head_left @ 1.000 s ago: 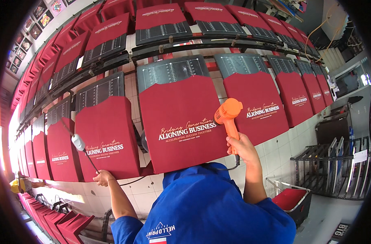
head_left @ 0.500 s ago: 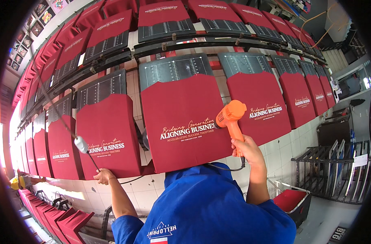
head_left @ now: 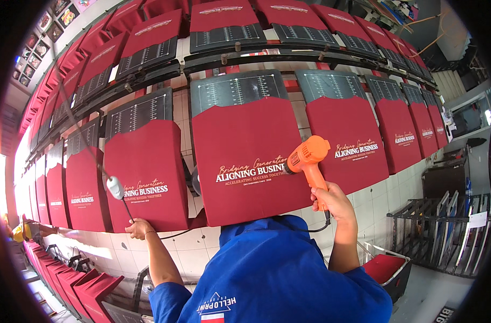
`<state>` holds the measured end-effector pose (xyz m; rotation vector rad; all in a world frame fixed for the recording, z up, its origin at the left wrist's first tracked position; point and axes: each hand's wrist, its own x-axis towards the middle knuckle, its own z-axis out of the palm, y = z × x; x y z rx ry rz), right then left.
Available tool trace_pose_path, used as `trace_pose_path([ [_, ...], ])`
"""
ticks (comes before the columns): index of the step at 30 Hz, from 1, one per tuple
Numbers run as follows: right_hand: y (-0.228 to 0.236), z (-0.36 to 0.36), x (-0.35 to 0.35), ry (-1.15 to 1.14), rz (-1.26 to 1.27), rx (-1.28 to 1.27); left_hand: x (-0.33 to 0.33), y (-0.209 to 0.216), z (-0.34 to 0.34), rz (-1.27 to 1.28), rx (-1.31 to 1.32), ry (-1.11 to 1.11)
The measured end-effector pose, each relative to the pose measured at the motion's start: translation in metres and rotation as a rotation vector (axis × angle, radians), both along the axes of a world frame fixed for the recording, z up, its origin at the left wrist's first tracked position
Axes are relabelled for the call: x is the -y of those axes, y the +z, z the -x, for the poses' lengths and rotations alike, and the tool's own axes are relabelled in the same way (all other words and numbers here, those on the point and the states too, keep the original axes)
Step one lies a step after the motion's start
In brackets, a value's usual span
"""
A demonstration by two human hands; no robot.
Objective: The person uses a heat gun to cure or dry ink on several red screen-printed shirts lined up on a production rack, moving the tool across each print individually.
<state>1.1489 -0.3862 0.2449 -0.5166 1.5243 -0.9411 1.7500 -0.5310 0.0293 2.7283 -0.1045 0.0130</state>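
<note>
In my right hand [head_left: 338, 203] is an orange heat gun [head_left: 308, 152], its handle wrapped by my fingers. The dark nozzle points left, over the right end of the white print on a maroon shirt [head_left: 251, 134]. That shirt is stretched on a dark platen [head_left: 240, 89] in front of me. My left hand [head_left: 140, 229] is closed on a thin dark cord [head_left: 126, 210] at the near edge of the neighbouring maroon shirt [head_left: 146, 156] to the left. A white connector [head_left: 115, 188] hangs on the cord above that hand. The cord runs on from there toward the heat gun.
Rows of platens with printed maroon shirts [head_left: 346, 140] stretch left, right and behind. A dark rail [head_left: 235, 58] runs between the rows. At the right stand a black rack [head_left: 439, 226] and a bin with maroon cloth [head_left: 382, 266]. Another person [head_left: 27, 230] is at the far left.
The view has shifted slightly. The heat gun stays over nearly the same part of the print, and both hands keep their hold.
</note>
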Motion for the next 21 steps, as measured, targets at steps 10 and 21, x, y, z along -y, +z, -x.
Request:
trace_pose_path([
  [10, -0.007, -0.01, 0.003, 0.001, 0.009, -0.02, 0.0, 0.002, 0.004, 0.017, 0.011, -0.021],
  [21, -0.003, -0.008, 0.006, 0.023, -0.005, 0.031, 0.0, 0.0, 0.0, -0.002, 0.014, 0.008],
])
